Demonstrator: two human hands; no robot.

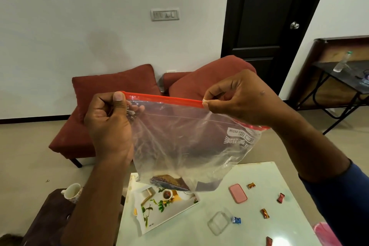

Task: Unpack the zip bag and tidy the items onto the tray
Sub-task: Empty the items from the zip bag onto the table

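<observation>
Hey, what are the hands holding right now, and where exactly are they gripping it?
Both hands hold the clear zip bag up by its red zipper strip: the left hand grips the left corner, and the right hand pinches the strip farther along.

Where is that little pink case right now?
In the head view, the pink case lies flat on the pale table, lower right, beside a wrapped candy and right of the flowered tray.
</observation>
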